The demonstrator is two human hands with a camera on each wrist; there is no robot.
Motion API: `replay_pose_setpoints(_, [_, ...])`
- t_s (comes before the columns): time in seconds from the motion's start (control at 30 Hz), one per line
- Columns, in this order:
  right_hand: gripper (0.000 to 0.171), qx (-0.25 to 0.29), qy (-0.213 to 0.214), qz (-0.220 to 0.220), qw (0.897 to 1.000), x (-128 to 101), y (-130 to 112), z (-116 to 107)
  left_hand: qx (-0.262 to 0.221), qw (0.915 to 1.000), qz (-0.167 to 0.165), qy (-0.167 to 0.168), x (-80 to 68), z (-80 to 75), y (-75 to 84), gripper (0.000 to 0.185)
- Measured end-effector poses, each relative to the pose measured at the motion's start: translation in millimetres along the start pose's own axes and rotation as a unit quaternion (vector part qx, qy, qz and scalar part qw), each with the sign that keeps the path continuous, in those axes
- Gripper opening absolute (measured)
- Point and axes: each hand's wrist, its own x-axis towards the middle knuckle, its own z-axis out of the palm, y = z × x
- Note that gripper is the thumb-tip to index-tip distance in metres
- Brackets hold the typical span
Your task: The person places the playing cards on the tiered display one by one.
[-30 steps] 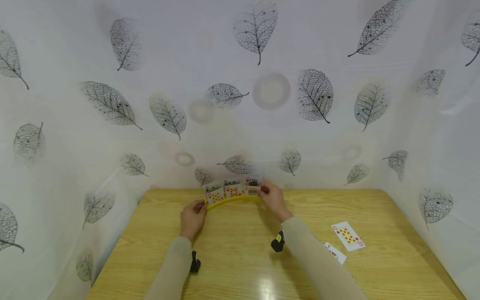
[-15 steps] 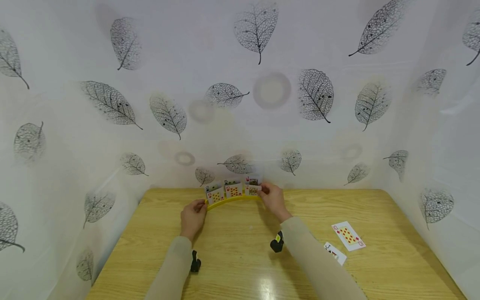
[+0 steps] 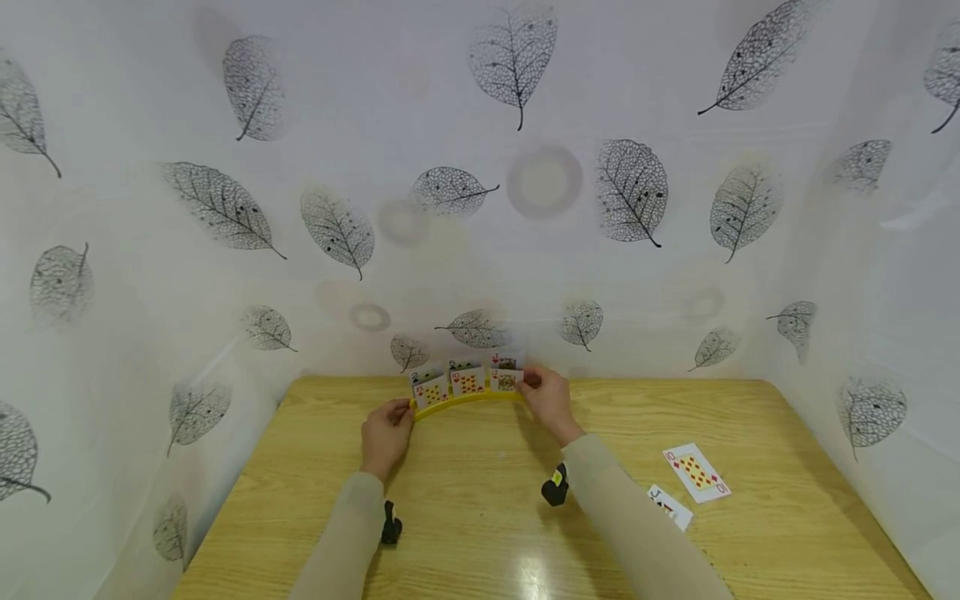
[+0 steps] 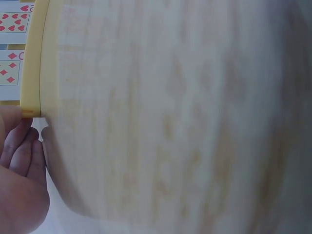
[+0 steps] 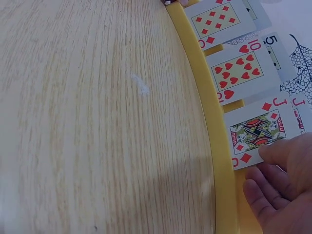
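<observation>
At the yellow card holder [image 3: 465, 401], left hand [image 3: 386, 435] still gripping its end, right hand [image 3: 547, 401] still pinching the jack of diamonds [image 5: 257, 132], now seated lower.

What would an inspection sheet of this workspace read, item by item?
Surface: wooden table, pale grain, with glare near the front edge.
Job's things: curved yellow card holder with playing cards standing in it; jack of diamonds at its right end.
Clutter: two loose cards lying face up on the right.
Hands: left hand holds the holder's left end; right hand pinches the jack.
Cables: nothing seen.
Surroundings: white leaf-print curtain on three sides.
</observation>
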Motion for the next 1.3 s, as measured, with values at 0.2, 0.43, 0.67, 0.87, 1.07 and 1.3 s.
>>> replay_pose_setpoints(0.2, [0.016,0.012,0.0,0.005,1.0,-3,3,-10,0.003,1.0,-0.002,-0.004,-0.4,0.5,-0.6,0.026])
replay_pose_setpoints(0.43, [0.02,0.003,-0.014,-0.003,1.0,-7,3,-29,0.005,1.0,0.004,0.002,0.3,-1.1,0.3,0.025])
replay_pose_setpoints(0.67, [0.024,0.012,-0.051,-0.02,0.998,-25,-8,-59,0.011,0.9999,0.005,0.004,0.4,-0.5,-0.6,0.025])
replay_pose_setpoints(0.87, [0.027,0.007,-0.061,-0.024,0.998,-48,-9,-83,0.008,1.0,0.003,0.005,0.4,0.2,-2.0,0.025])
replay_pose_setpoints(1.07, [0.025,0.001,-0.059,-0.035,0.998,-71,-4,-104,0.005,1.0,0.005,0.004,0.8,0.2,-2.6,0.026])
replay_pose_setpoints(1.3, [0.023,-0.028,-0.06,-0.019,0.998,-95,4,-127,0.008,1.0,0.005,0.001,0.9,0.4,-2.1,0.026])
